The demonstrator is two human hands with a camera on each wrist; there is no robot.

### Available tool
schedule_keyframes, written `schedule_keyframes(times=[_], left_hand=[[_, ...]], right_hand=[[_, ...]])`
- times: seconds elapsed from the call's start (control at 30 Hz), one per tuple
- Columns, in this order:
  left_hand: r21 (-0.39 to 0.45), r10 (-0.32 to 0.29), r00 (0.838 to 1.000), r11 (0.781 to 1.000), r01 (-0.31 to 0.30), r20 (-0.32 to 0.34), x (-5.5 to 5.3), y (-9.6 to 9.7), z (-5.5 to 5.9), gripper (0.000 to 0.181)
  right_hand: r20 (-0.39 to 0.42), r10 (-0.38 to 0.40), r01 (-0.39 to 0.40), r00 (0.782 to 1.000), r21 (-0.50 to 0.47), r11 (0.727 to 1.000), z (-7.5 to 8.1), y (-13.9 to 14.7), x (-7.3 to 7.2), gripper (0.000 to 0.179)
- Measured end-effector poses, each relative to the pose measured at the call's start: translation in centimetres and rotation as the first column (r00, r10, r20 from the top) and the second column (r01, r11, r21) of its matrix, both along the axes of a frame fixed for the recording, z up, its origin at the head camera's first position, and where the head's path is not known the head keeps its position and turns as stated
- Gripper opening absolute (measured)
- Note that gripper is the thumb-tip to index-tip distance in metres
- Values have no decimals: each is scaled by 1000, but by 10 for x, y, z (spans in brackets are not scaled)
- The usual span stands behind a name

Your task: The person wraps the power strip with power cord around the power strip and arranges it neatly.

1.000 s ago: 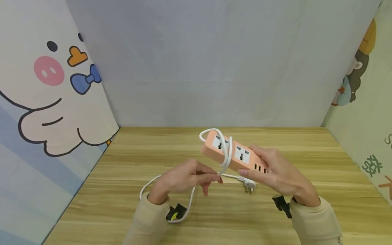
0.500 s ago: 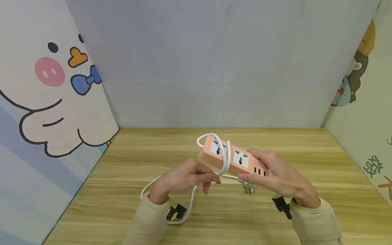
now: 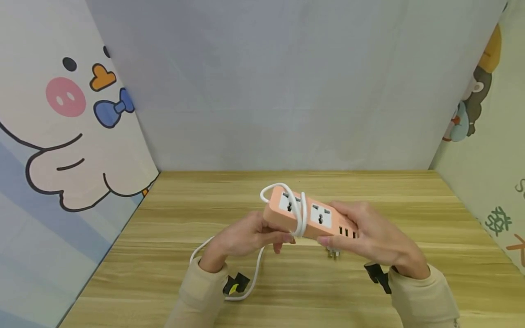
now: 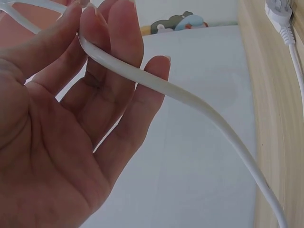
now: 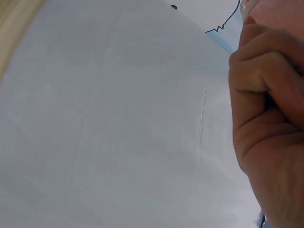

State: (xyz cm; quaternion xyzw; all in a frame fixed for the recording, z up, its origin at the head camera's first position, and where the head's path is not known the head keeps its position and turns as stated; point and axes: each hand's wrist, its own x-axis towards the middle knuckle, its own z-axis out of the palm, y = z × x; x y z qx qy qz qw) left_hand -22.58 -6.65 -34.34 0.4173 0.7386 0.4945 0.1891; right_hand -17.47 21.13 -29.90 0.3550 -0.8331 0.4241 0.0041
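My right hand (image 3: 371, 234) grips the right end of a peach power strip (image 3: 308, 207), thumb on the near side, and holds it above the table. White cord (image 3: 304, 214) is looped around the strip's left part, across the socket nearest that end. Just below the loops, my left hand (image 3: 250, 237) pinches the cord between thumb and index finger. In the left wrist view the cord (image 4: 190, 99) runs from the pinch across the other fingers and hangs away. The right wrist view shows the right hand (image 5: 270, 95) with curled fingers; only a corner of the strip (image 5: 280, 16) appears there.
The cord's white plug (image 3: 333, 253) lies on the wooden table (image 3: 311, 291), partly hidden behind the strip. Slack cord (image 3: 256, 273) curves over the table by the left wrist. A grey wall panel (image 3: 287, 91) stands behind, with printed side panels left and right.
The power strip has come down and slightly left, its left end now lower, close to my left fingers. It now covers more of the plug. My left hand has barely moved.
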Motion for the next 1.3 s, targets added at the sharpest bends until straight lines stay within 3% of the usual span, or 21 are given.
schedule_keyframes(times=[0.13,0.37,0.63,0.9,1.07,1.3], left_hand=[[-10,1,1000,1000,-1,5,1,-2,1,25],[-84,67,993,994,-76,-100,1,-4,2,21],[-53,70,990,996,-77,-123,1,-5,2,23],[-4,26,988,1000,-27,-149,-1,-5,1,22],[55,59,981,997,-49,-187,-2,-4,1,32],[47,131,971,991,-125,-201,-2,-7,1,34]], right_hand=[[-14,3,-3,1000,22,1000,1,-1,2,28],[-22,18,-17,1000,31,999,2,-2,5,29],[19,53,-53,998,7,999,3,0,5,31],[44,77,-77,996,-15,997,4,1,6,30],[29,89,-89,996,-4,996,4,2,7,26],[49,158,-158,986,-4,988,2,1,7,19]])
